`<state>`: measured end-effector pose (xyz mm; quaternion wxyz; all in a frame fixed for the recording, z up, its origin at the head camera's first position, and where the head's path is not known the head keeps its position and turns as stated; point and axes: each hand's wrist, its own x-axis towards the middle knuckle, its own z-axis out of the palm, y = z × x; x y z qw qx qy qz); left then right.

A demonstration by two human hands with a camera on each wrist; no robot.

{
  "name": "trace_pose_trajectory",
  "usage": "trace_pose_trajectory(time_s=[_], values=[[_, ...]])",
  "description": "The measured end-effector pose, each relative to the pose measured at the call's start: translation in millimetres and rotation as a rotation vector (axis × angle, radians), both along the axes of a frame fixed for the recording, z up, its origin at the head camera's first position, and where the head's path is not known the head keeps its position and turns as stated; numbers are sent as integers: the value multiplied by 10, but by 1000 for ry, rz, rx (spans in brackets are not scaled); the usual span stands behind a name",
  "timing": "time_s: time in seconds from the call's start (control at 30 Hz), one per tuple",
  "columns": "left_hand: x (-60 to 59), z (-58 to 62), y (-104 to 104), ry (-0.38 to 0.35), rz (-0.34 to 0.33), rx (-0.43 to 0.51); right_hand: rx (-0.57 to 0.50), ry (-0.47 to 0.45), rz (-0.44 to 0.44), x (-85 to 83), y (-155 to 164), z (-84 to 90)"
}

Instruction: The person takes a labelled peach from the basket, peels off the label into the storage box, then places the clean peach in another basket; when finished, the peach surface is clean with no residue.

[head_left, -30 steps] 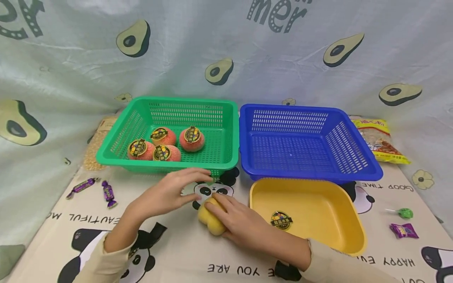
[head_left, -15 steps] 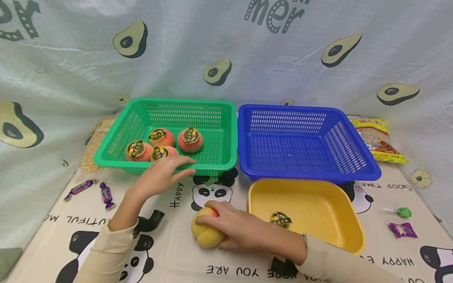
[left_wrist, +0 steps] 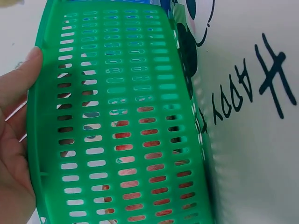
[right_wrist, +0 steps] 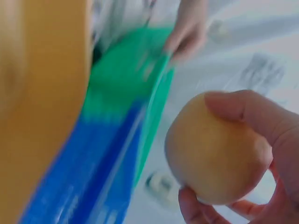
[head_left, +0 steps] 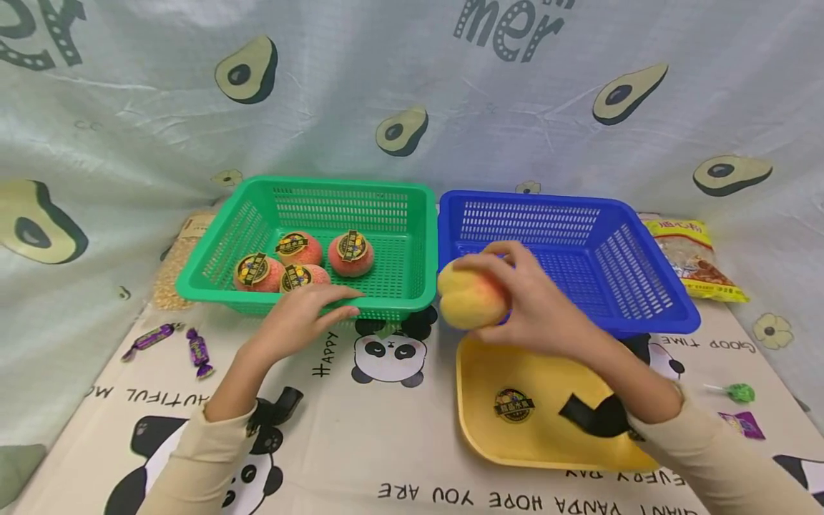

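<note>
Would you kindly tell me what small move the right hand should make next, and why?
Perhaps ease the right hand left, over the bare right side of the green perforated plastic basket. The hand holds a round yellow-and-pink peach in the air; the left hand grips that basket's front rim, and four round pink fruits lie inside, so the peach may belong there.

Head view: peach yellow, blushed pink; green basket at 9 o'clock, blue basket at 3; tray at 4-5 yellow; curtain at 12 pale, avocado print; tablecloth at 6 cream, black-and-white pandas
</note>
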<state>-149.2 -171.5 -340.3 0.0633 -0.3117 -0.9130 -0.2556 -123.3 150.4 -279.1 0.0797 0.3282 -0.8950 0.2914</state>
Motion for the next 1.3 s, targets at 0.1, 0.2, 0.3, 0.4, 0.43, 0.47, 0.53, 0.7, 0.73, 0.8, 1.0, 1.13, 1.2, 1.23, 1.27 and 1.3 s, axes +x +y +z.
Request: trace_pose_trajectory(time_s=[0.1,0.2,0.3,0.4,0.43,0.47,0.53,0.7,0.73,0.8,1.0,1.13,1.2,1.23,1.27,1.3], values=[[7,-4,0,7,7,2,62,-56,-112,-292,175,1],[15,-5,0,15,15,4,160,-164,-181,-546,266,-128],[9,-12,10,22,14,5,258,-285,-203,-713,291,-300],[4,-28,11,30,12,6,343,-362,-191,-816,244,-458],[-1,-35,14,32,11,6,368,-377,-185,-831,221,-497],[-4,-43,17,36,12,4,390,-385,-180,-841,197,-528],[-6,-52,24,40,13,0,421,-397,-173,-849,155,-568],[5,-36,7,22,3,14,455,-411,-158,-847,101,-570],[9,-19,-15,4,-1,35,453,-415,-147,-849,101,-564],[15,27,-95,-20,8,98,444,-425,-116,-854,110,-553],[-2,210,-621,210,273,339,433,-419,-71,-815,116,-342],[-51,218,-1053,272,493,418,382,-312,-165,-834,-5,-74],[-85,164,-1222,204,557,392,298,-257,-199,-851,-116,48],[-102,124,-1290,133,575,388,252,-237,-195,-860,-185,96],[-118,82,-1341,45,589,394,208,-221,-183,-869,-261,129],[-131,44,-1380,-39,595,412,177,-211,-164,-879,-345,151]])
